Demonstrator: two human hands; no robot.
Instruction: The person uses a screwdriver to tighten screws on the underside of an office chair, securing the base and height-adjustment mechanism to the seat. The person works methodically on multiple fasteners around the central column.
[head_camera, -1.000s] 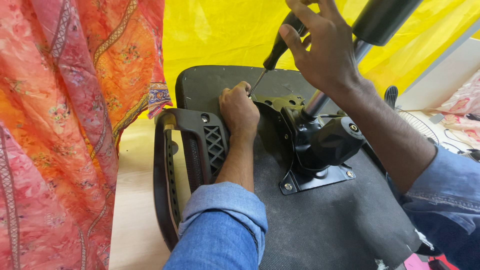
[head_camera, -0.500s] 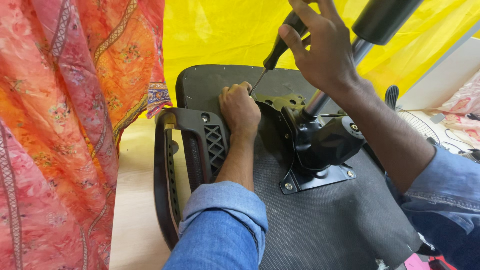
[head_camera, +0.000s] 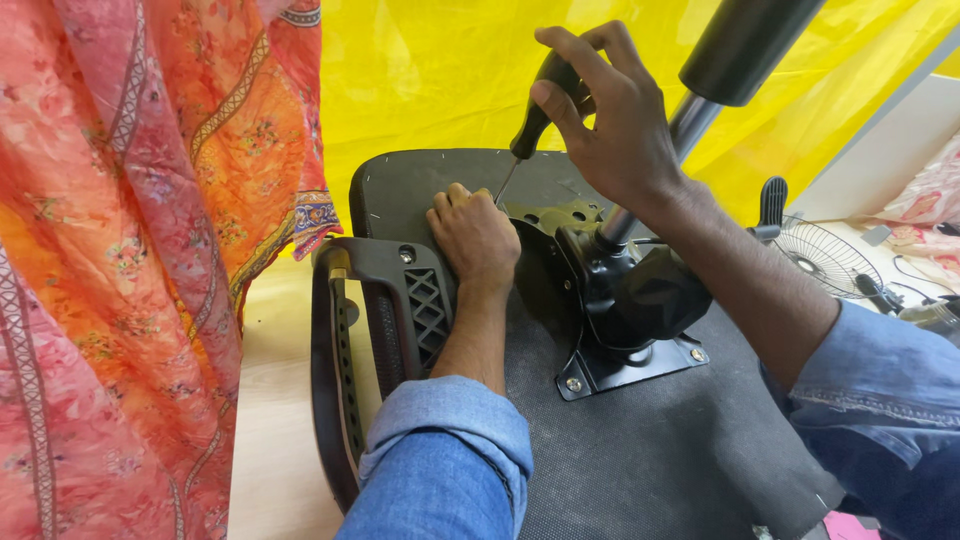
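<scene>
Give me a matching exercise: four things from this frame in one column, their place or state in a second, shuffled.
1. right hand
2. left hand
3. armrest
4. patterned cloth

A. hangs at the left edge
B. fist resting on the seat underside at the screwdriver tip
C. grips the black screwdriver handle
D. black, lying left of the left forearm

Pairs: 1-C, 2-B, 3-D, 4-A

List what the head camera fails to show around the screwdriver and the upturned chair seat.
- Screwdriver tip and the screw: head view, hidden behind the left hand.
- Screwdriver handle: mostly wrapped by the right hand.
- Chair post: top cut off by the upper edge.
- Chair seat: near corner cut off by the lower edge.
- Armrest: lower end hidden behind the left sleeve.
</scene>
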